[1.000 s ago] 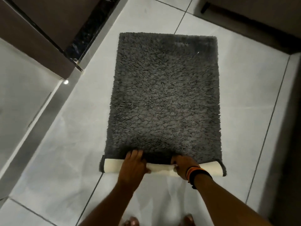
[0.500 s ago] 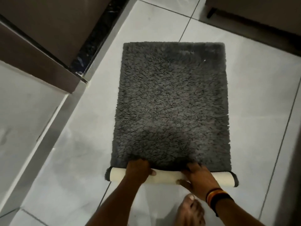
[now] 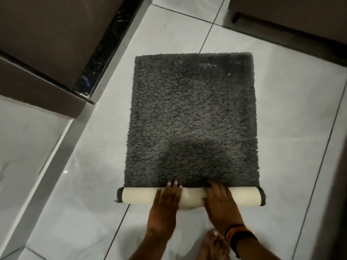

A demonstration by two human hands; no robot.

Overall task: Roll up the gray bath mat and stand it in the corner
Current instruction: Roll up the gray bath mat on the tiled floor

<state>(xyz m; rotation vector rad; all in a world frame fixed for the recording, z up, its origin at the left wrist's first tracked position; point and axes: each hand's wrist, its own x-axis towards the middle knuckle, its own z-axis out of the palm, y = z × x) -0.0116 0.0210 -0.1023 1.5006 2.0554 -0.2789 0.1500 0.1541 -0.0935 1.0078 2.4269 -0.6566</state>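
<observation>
The gray shaggy bath mat [image 3: 191, 117] lies flat on the white tiled floor, its near end curled into a roll [image 3: 242, 197] that shows the cream backing. My left hand [image 3: 167, 201] presses palm-down on the roll left of its middle, fingers flat and reaching the pile. My right hand [image 3: 219, 203] presses on the roll just right of the middle, fingers spread over it; bands circle that wrist. Both hands lie on top of the roll, a short gap between them.
A dark brown door and frame [image 3: 47, 53] with a black threshold strip [image 3: 105, 47] stand at the left. Dark furniture on a leg [image 3: 281, 14] sits at the back right. A dark wall edge [image 3: 339, 166] runs down the right. My bare foot [image 3: 214, 244] is near the roll.
The roll has grown thicker and moved a little up the mat. Both hands shifted from gripping the rolled edge to lying flat on top of it. The foot stepped in closer.
</observation>
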